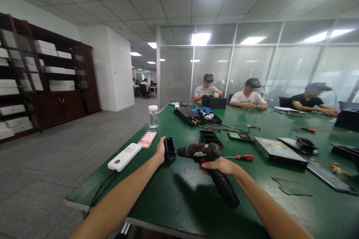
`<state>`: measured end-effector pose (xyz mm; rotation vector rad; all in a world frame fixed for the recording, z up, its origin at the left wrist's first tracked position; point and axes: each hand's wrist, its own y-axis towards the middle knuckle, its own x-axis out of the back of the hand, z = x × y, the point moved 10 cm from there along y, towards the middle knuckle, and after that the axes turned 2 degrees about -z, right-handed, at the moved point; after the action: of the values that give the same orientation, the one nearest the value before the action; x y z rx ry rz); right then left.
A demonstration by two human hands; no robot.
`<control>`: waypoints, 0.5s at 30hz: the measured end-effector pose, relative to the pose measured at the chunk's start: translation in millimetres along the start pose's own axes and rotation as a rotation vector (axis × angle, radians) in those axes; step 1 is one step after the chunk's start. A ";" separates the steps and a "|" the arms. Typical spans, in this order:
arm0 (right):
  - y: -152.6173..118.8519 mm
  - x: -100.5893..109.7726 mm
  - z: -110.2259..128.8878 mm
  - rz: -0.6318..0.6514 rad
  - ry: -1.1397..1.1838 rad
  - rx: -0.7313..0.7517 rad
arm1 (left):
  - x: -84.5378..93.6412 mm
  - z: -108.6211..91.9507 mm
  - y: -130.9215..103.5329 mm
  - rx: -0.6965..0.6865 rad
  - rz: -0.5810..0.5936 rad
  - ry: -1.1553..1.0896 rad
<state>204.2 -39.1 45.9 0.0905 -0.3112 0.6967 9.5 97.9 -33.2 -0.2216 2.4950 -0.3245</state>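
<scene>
My left hand [160,151] grips a small black open-sided plastic case [169,148], holding it upright above the green table. In my right hand [217,166] is a black cordless drill [199,152], its fingers wrapped round the handle. The drill points left, and its bit reaches the open side of the case; whether the tip touches anything inside cannot be made out. Just behind the drill lies a black tray-like frame [211,138]. An orange-handled screwdriver [245,157] rests to the right of the drill.
On the left lie a white power bank [125,157] with a cable and a pink card [147,139], near a clear jar [153,117]. A silver drive [280,151], circuit board [239,136] and glass-like shard [291,186] are to the right. Three people sit across the table [157,203].
</scene>
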 end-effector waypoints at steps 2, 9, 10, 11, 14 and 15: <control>0.4 0.9 6.3 -0.011 -0.090 0.016 | -2.5 -4.4 1.0 -0.039 0.034 0.034; 3.0 3.4 16.1 -0.028 -0.248 0.098 | -2.1 -11.5 2.3 -0.107 0.034 0.037; 2.8 4.1 15.8 -0.040 -0.259 0.098 | -2.0 -10.6 2.9 -0.100 0.035 0.033; 2.4 4.5 15.3 -0.053 -0.272 0.091 | -2.0 -9.6 3.7 -0.092 0.036 0.029; 0.5 2.8 14.9 -0.077 -0.301 0.055 | -0.9 -7.7 5.9 -0.076 0.032 0.019; 0.0 1.6 15.9 -0.080 -0.304 0.051 | -0.7 -8.0 6.2 -0.078 0.031 0.019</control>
<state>201.4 -41.1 61.6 0.2574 -0.5777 0.6115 4.8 105.3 -28.3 -0.2118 2.5293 -0.2179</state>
